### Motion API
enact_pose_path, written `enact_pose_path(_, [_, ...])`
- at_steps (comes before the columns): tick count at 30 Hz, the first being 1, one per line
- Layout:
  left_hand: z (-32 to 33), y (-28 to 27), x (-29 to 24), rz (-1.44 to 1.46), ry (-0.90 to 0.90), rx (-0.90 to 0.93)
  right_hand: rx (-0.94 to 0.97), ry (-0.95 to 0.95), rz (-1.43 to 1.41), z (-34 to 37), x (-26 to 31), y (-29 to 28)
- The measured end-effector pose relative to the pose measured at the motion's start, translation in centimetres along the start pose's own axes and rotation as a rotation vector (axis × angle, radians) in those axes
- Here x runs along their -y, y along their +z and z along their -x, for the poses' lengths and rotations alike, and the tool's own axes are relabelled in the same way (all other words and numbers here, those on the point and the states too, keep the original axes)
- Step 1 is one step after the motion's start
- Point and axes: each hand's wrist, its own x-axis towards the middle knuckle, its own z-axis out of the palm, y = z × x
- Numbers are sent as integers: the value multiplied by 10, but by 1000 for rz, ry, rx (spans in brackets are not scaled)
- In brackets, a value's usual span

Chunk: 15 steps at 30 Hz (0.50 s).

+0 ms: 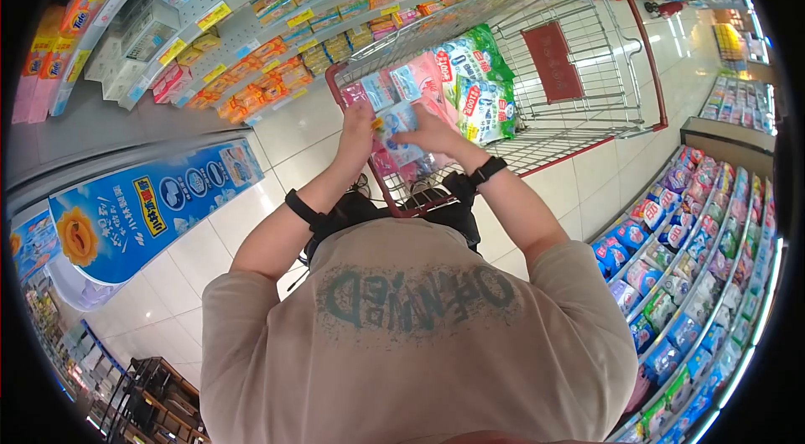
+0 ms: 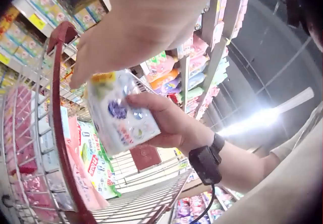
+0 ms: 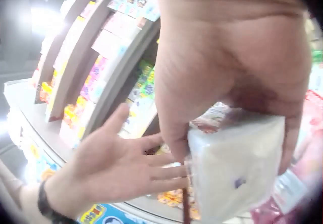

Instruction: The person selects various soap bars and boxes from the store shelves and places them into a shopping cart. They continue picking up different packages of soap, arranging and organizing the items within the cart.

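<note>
A white plastic-wrapped pack with a purple flower print is held over the near end of a shopping cart. My right hand grips it, thumb on the printed face in the left wrist view and fingers round its sides in the right wrist view. On the opposite side is my left hand, palm showing, its extended fingers reaching to the pack's edge. Below, the cart holds green-and-white bags, a pink pack, light blue packs and magenta packs.
Shelves of boxed and wrapped goods run along the left and far side. A blue advertising panel juts out at left. Tiered racks of bagged products stand at right. Tiled floor shows beside the cart.
</note>
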Motion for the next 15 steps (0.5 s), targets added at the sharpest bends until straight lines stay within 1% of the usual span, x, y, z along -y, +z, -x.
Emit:
enact_pose_path(2, [3, -5, 7, -573, 344, -1, -95, 227, 157, -27, -42, 1])
enact_pose_path(3, [2, -11, 16, -738, 428, 62, -115, 284, 229, -40, -55, 1])
enact_pose_path(5, [12, -9, 19, -1031, 488, 75, -144, 399, 372, -62, -82, 7])
enact_pose_path(7, [17, -3, 25, -1303, 531, 63, -88, 359, 403, -78, -106, 10])
enact_pose_path(8, [12, -3, 32, -1311, 517, 27, -60, 337, 418, -87, -117, 13])
enact_pose_path(9, [8, -3, 38, -1320, 504, -9, -63, 373, 478, -94, -118, 20])
enact_pose_path(12, [-1, -1, 55, -1310, 486, -73, -140, 362, 371, -102, -125, 39])
enact_pose_path(15, [-4, 7, 52, -1269, 457, -110, -176, 355, 297, -127, -167, 56])
